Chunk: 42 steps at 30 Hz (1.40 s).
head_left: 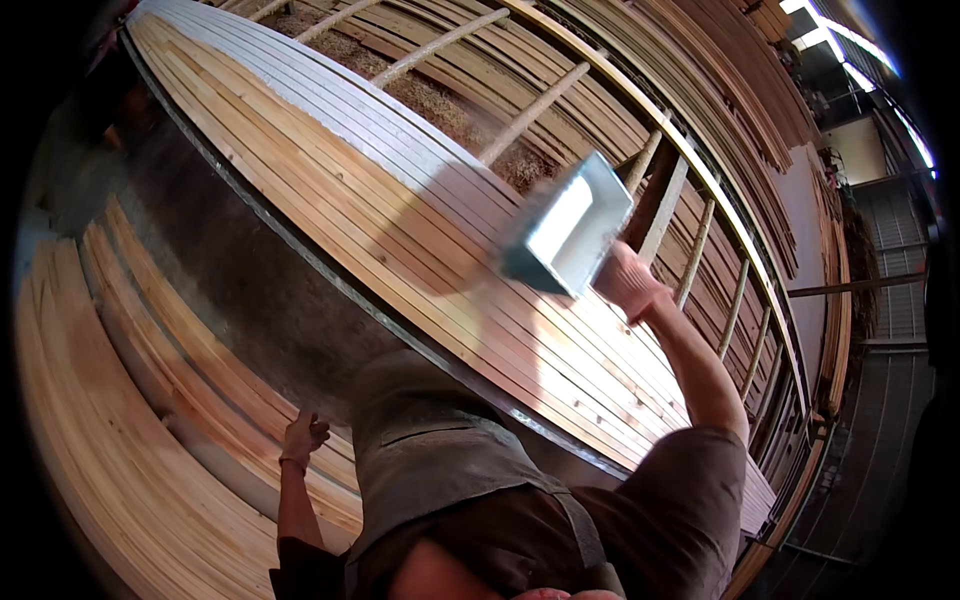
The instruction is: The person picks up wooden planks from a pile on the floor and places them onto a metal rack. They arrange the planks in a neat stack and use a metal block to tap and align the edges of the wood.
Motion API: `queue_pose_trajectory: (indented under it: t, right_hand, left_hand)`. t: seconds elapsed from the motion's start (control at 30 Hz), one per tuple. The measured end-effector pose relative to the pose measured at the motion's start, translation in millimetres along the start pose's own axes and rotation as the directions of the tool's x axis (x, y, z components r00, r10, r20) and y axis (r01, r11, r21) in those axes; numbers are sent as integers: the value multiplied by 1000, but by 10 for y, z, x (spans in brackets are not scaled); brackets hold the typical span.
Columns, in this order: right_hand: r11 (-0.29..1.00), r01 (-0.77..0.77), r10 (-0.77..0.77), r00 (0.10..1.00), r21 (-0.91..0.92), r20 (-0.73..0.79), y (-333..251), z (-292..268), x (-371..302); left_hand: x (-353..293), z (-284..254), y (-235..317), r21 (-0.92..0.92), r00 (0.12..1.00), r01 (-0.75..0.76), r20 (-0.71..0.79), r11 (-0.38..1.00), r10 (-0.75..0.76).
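My right hand, reaching out over the row of boards, is closed round the near end of a teal box-shaped scoop. The scoop is tilted, its pale inside catches the light, and its left edge is smeared by motion. Beneath it, narrow wooden boards lie side by side on a long metal-edged table. A whitish coat covers their far-left stretch, while the nearer boards show bare wood grain. My left hand hangs low at my side with nothing in it, fingers loosely bent and apart, near stacked planks.
Long loose planks are stacked low on my left. Past the table runs a rack with wooden rungs, and more stacked timber lies beyond it. The table's dark metal edge passes close in front of my apron.
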State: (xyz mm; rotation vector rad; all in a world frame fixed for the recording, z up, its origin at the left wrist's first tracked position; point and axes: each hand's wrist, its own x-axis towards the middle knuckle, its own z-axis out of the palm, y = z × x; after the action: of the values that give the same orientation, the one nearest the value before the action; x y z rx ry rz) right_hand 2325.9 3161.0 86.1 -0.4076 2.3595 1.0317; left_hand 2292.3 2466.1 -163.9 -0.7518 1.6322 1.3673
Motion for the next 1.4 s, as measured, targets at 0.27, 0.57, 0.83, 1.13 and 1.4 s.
queue_pose_trajectory:
  t: [0.27, 0.57, 0.83, 1.13, 1.4]
  right_hand:
    - [667, -109, 289, 949, 737, -122, -513, 991, -2508]
    - [944, -80, 134, 979, 319, -152, -616, 1095, -2180]
    - [1000, 26, -28, 992, 17, 122, -1033, 2896, -4160]
    - [737, -78, 144, 989, 671, -44, -1991, 4919, -7498]
    - [991, -24, 9, 994, -133, -112, -1862, 4855, -7726]
  left_hand:
    - [-535, 1073, -1365, -71, 998, -50, 22, 996, 52]
    - [-1844, 1684, -3711, -109, 993, 60, 109, 992, -48]
    - [-2101, 2992, -5240, -108, 999, 19, 44, 994, -14]
    - [-2870, 4790, -6071, -50, 999, -38, 29, 998, 40]
    - [-3768, 5525, -8058, -248, 994, -52, 80, 967, 74]
